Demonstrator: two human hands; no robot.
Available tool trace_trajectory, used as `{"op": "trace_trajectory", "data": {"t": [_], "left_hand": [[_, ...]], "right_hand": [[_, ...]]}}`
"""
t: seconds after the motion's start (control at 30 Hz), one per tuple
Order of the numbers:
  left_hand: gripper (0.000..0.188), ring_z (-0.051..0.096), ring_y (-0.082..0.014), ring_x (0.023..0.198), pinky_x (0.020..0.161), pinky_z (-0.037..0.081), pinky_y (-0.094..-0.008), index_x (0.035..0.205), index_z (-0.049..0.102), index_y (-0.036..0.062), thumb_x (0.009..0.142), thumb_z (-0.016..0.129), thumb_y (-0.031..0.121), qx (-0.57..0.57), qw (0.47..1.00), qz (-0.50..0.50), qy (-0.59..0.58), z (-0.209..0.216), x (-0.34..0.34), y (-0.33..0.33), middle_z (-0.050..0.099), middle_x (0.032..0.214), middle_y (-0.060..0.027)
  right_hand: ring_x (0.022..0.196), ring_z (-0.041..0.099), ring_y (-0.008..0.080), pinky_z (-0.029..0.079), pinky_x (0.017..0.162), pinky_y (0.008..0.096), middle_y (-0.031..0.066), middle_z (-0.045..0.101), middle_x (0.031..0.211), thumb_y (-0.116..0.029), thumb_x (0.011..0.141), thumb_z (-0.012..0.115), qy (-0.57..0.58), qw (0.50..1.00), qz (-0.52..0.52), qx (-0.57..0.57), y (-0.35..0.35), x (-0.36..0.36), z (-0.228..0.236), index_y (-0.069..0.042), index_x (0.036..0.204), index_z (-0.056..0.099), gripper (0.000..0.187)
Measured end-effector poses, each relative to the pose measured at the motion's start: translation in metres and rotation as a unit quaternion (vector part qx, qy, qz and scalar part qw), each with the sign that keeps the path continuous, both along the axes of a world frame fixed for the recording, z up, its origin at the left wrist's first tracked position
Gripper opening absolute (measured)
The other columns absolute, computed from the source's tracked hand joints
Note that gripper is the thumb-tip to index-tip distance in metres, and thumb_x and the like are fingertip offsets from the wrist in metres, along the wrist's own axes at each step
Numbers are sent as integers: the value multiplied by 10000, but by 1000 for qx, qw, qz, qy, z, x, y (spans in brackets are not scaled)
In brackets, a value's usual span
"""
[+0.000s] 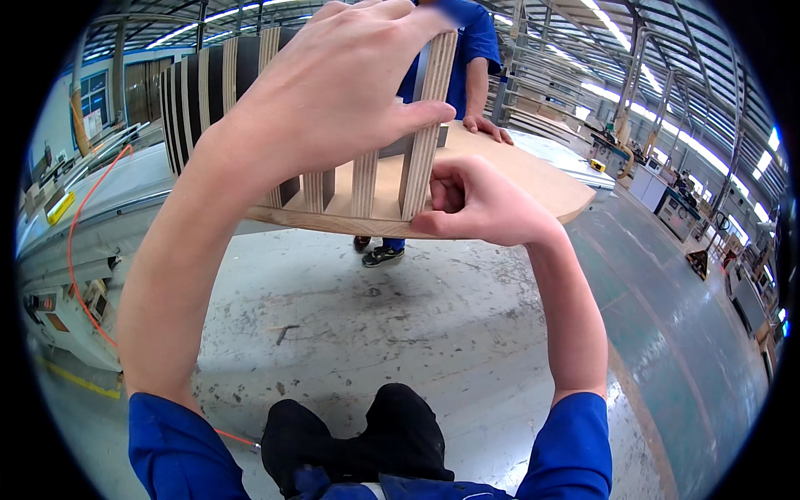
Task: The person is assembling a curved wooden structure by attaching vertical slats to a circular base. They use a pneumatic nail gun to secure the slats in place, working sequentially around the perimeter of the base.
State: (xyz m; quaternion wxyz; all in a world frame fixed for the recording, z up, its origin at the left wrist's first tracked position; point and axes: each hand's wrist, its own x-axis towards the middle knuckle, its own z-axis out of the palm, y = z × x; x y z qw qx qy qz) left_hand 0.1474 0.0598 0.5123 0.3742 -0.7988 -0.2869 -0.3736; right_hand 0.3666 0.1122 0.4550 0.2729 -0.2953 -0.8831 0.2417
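Note:
An upright plywood slat (421, 162) with striped layered edges stands near the front edge of a pale curved wooden board (533, 171). My left hand (325, 92) is closed on its upper part, thumb along the near edge; the other fingertips are blurred or out of sight. Down at the slat's foot, my right hand (483, 200) has curled fingers against its right side, with the thumb at the board's front edge. More upright plywood slats (363, 183) with dark faces run in a row to the left, partly hidden behind my left hand and forearm.
Across the board stands a person in blue, one hand (487, 127) resting on the board. An orange hose (73, 242) hangs by the metal-edged bench at left. Machines (677, 208) and a pallet jack (700, 260) stand along the right. Grey worn floor (375, 325) lies below.

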Motion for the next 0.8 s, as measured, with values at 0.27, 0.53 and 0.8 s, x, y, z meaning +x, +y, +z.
{"op": "trace_trajectory", "data": {"t": [0.27,0.53,0.8], "left_hand": [[596,576,-355,1161,1059,417,-435,1288,562,-4,855,755,357,-40,999,-6,-4,-15,-3,-27,618,1185,-196],[597,575,-362,1141,1049,413,-435,1262,561,-26,862,744,377,-67,998,10,-7,-19,8,-53,616,1149,-203],[600,578,-360,1140,1040,416,-429,1256,570,-30,858,747,383,-49,998,-43,4,-18,-6,-22,623,1152,-198]], "right_hand": [[600,473,13,347,543,215,-61,543,620,-209,807,780,-3,1000,-7,-3,2,-1,-1,-8,855,663,237],[593,467,16,338,532,216,-62,538,613,-232,815,776,-16,1000,-16,-16,2,2,0,-6,872,677,253],[587,415,20,306,517,219,-86,471,644,-208,849,781,-17,1000,-3,-14,1,1,-1,-29,854,617,242]]}}
